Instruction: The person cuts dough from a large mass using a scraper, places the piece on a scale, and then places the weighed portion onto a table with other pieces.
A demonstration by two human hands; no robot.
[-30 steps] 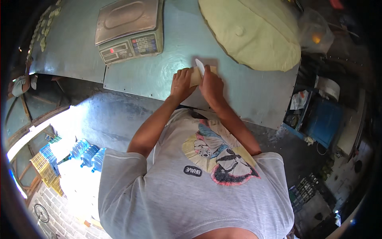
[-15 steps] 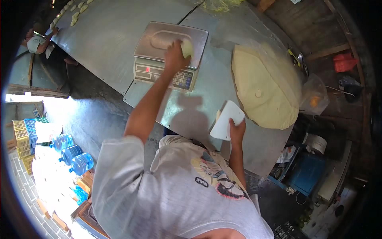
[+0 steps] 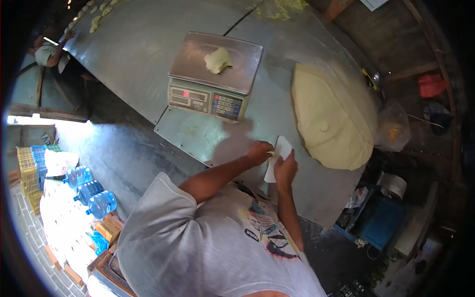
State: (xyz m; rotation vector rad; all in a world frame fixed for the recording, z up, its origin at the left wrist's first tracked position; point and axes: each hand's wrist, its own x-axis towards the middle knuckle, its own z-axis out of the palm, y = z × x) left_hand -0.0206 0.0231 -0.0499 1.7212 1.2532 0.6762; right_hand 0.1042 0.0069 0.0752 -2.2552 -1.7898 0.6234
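Note:
A lump of pale dough point(image 3: 217, 60) rests on the metal pan of the digital scale point(image 3: 198, 100). My right hand point(image 3: 285, 171) grips a white plastic dough scraper point(image 3: 282, 147) over the near part of the table. At the scraper's left edge, my left hand point(image 3: 259, 153) is closed, its fingertips pinching a small pale bit of dough point(image 3: 271, 153). To the right of the scraper lies a large mound of pale dough point(image 3: 329, 119), partly under clear plastic film.
The metal table point(image 3: 126, 59) extends to the far left, where several dough pieces point(image 3: 101, 12) lie near a co-worker's arm point(image 3: 62, 49). Blue water bottles point(image 3: 101, 203) and stacked crates point(image 3: 27, 171) stand on the floor at left. A blue container point(image 3: 381, 218) sits at lower right.
My left hand has let go of the dough lump on the scale and come back to the scraper's edge. The scraper has turned more upright in my right hand.

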